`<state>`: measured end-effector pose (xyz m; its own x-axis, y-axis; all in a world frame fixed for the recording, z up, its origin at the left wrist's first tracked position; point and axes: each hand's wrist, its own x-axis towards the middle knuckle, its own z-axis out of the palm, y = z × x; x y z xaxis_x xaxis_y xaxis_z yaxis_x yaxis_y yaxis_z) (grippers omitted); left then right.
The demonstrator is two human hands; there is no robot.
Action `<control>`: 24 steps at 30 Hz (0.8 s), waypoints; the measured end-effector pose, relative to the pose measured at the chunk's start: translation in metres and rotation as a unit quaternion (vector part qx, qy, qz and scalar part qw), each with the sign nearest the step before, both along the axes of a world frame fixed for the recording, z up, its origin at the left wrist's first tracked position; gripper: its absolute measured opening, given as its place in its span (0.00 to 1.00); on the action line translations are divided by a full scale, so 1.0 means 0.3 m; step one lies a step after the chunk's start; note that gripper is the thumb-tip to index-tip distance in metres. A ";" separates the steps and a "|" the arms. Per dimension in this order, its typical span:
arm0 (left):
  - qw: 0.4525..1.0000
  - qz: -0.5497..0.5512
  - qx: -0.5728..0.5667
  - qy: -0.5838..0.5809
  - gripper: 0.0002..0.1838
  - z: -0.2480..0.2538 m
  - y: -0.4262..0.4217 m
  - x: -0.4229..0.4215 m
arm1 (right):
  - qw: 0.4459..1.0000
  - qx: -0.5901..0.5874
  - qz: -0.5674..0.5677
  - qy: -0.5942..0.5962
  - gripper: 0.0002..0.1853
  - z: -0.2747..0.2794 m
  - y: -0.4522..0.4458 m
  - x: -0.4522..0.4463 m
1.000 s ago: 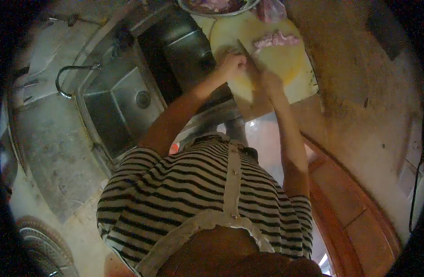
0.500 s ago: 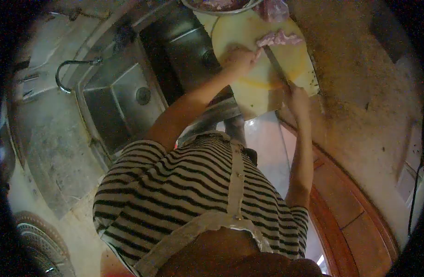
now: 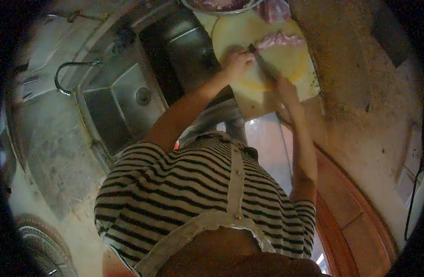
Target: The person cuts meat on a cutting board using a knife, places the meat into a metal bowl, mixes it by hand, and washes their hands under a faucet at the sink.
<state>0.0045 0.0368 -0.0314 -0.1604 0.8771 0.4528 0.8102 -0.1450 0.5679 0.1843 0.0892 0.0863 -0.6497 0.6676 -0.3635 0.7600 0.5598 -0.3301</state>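
Note:
My right hand (image 3: 284,88) is closed around the handle of a knife (image 3: 264,66), whose dark blade points up and left across a round, yellowish cutting board (image 3: 242,28). My left hand (image 3: 238,63) lies at the board's left side, fingers curled together close to the blade's tip. Whatever those fingers press on is too small and blurred to name. Just beyond the knife, a row of cut pink raw meat (image 3: 280,40) rests on the board.
A metal bowl (image 3: 220,11) with meat in it stands at the board's far edge, beside a clear plastic bag (image 3: 275,11) of pinkish contents. To the left are a double steel sink (image 3: 122,99) and a curved faucet (image 3: 59,76). Brown stained counter (image 3: 346,69) extends right.
My right hand and the knife have shifted left, bringing the blade's tip from the meat row to beside my left fingers. The pink bit at those fingers no longer shows clearly.

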 end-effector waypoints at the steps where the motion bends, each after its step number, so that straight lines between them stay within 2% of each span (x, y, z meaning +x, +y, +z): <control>1: 1.000 -0.001 -0.004 -0.004 0.06 -0.012 -0.007 0.005 | 1.000 -0.024 -0.011 -0.012 0.19 -0.012 0.011 -0.043; 3: 0.993 -0.007 -0.064 -0.100 0.08 -0.022 -0.009 0.004 | 0.996 -0.073 -0.026 -0.047 0.23 -0.057 0.049 -0.146; 4: 0.993 -0.007 -0.065 -0.102 0.08 -0.041 -0.014 0.004 | 0.996 -0.074 -0.027 -0.048 0.23 -0.054 0.062 -0.199; 6: 0.990 0.017 -0.136 -0.041 0.13 -0.074 -0.018 0.002 | 0.998 -0.055 -0.014 -0.033 0.23 -0.039 0.082 -0.259; 7: 0.990 0.013 -0.133 -0.038 0.13 -0.059 -0.010 -0.016 | 0.998 -0.047 -0.012 -0.027 0.23 -0.053 0.091 -0.267; 9: 0.973 -0.026 -0.208 0.099 0.14 -0.011 0.006 -0.069 | 0.994 -0.055 0.019 0.094 0.23 -0.100 0.096 -0.232; 10: 0.973 -0.027 -0.204 0.101 0.14 0.021 -0.007 -0.110 | 0.994 -0.052 0.018 0.095 0.23 -0.096 0.088 -0.203; 12: 0.991 0.090 -0.096 0.015 0.15 0.110 -0.061 -0.140 | 0.996 -0.060 -0.048 0.051 0.22 -0.004 -0.011 -0.083; 14: 0.991 0.080 -0.101 0.042 0.16 0.115 -0.073 -0.143 | 0.993 -0.061 -0.096 0.004 0.20 0.002 -0.076 0.032; 16: 0.990 0.063 -0.107 0.070 0.16 0.123 -0.065 -0.117 | 0.990 -0.026 -0.104 0.097 0.20 -0.114 -0.117 0.166; 18: 0.968 0.081 -0.164 0.174 0.17 0.137 -0.040 -0.059 | 0.958 -0.117 -0.211 0.157 0.21 -0.072 -0.191 0.211; 19: 0.968 0.083 -0.160 0.173 0.17 0.105 -0.028 -0.039 | 0.958 -0.113 -0.209 0.158 0.21 -0.042 -0.224 0.220; 21: 0.980 0.060 -0.131 0.138 0.16 0.001 -0.026 -0.004 | 0.901 -0.194 -0.358 0.150 0.20 0.013 -0.281 0.229; 22: 0.980 0.061 -0.132 0.138 0.16 -0.013 -0.033 -0.002 | 0.902 -0.194 -0.356 0.149 0.20 -0.011 -0.300 0.252; 24: 0.978 0.010 -0.128 0.164 0.15 -0.023 -0.052 -0.005 | 0.861 -0.216 -0.394 0.239 0.20 -0.080 -0.335 0.302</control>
